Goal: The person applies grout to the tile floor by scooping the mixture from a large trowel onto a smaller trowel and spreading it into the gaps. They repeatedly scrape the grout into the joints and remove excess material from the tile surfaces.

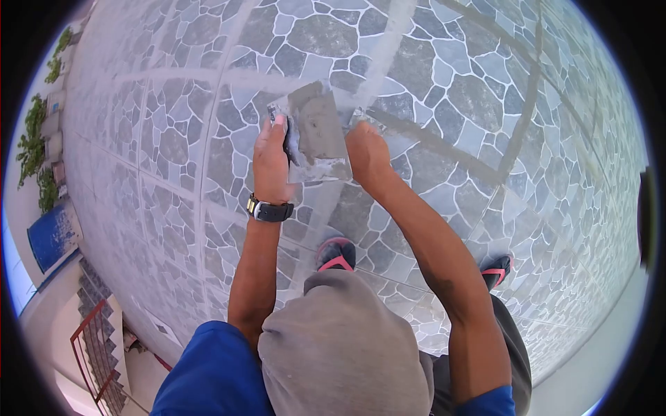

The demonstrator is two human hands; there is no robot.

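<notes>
My left hand grips the dark handle of a flat trowel smeared with grey grout, held over the stone-pattern tiled floor. My right hand is closed at the trowel's right edge, fingers pressed against a small tool or lump of grout that I cannot make out. A black wristwatch sits on my left wrist. Grey grout lines run across the tiles under the trowel.
My feet in pink-strapped sandals stand on the tiles below my arms. A blue container and green plants lie at the far left edge. A tiled stair with a red rail drops away bottom left.
</notes>
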